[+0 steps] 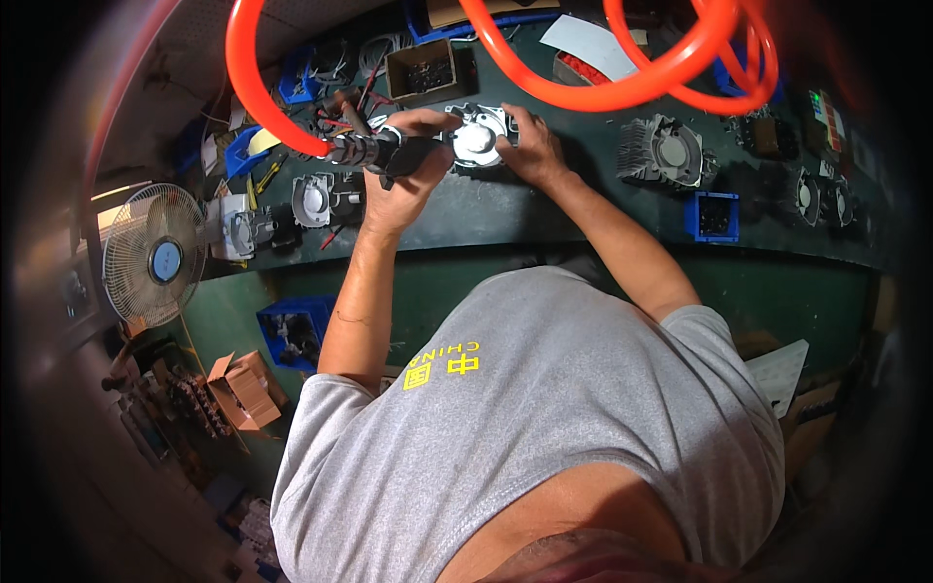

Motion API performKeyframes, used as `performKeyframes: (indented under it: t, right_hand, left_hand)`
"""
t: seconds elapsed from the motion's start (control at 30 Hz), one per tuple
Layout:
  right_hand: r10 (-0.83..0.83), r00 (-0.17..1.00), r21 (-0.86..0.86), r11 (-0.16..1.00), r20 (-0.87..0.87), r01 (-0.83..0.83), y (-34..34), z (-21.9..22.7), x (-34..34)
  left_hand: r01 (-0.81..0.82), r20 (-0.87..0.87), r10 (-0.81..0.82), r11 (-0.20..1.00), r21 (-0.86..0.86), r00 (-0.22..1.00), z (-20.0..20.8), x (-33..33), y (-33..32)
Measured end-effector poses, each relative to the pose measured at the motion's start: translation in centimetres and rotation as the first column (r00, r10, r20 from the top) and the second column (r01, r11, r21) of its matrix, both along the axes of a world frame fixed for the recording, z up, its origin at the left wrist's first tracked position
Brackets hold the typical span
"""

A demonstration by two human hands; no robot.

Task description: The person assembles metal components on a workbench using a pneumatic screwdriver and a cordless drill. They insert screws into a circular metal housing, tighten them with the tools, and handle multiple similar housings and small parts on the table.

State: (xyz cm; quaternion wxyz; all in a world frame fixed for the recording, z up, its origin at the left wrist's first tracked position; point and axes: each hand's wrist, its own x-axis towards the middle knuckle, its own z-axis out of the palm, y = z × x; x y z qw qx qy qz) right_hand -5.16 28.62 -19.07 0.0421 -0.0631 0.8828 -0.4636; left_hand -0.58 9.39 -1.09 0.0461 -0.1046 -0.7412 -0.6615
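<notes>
My left hand (420, 180) is wrapped around a black air tool (397, 154) whose rear fitting joins an orange coiled hose. The tool's tip is hard to make out, close to the left side of a bright round metal casting (478, 136) on the bench. Fingertips of that hand reach toward the casting's left edge. From the other side my right hand (536, 155) grips the casting, thumb on its near right edge and fingers at its far right corner. Glare washes out the casting's middle.
The orange hose (573, 97) loops over the bench (583, 219). Finned castings stand right (671, 154) and left (316, 199). A blue bin (712, 216) of small dark parts and a brown box (428, 73) are on the bench. A fan (160, 257) stands left.
</notes>
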Motion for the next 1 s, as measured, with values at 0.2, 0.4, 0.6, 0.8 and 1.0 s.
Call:
performKeyframes:
  t: [0.2, 0.4, 0.6, 0.8, 1.0]
  right_hand:
    - [-0.016, 1.000, -0.003, 1.000, 0.009, 0.016, 0.0, 0.6, 0.0]
    - [-0.006, 1.000, 0.007, 1.000, -0.030, 0.006, 0.0, 0.0, 0.3]
    - [0.013, 0.995, 0.026, 1.000, -0.102, -0.010, 0.1, -0.5, 0.9]
    - [0.014, 0.993, 0.026, 1.000, -0.114, -0.011, 0.0, -0.3, 0.4]
    - [0.089, 0.990, 0.129, 0.989, -0.109, -0.074, -1.4, 2.0, -0.7]
  left_hand:
    - [0.034, -0.059, -0.036, 0.999, -0.030, 0.998, -1.8, -0.2, 0.1]
    - [-0.054, -0.109, 0.063, 0.995, 0.085, 0.992, -1.7, -0.2, 1.4]
    - [-0.113, -0.143, 0.129, 0.987, 0.114, 0.981, -2.8, -0.7, 0.9]
    - [-0.126, -0.162, 0.141, 0.987, 0.096, 0.977, -2.5, -0.7, 1.4]
    - [-0.310, -0.210, 0.322, 0.946, 0.090, 0.923, 1.0, -2.3, 0.2]
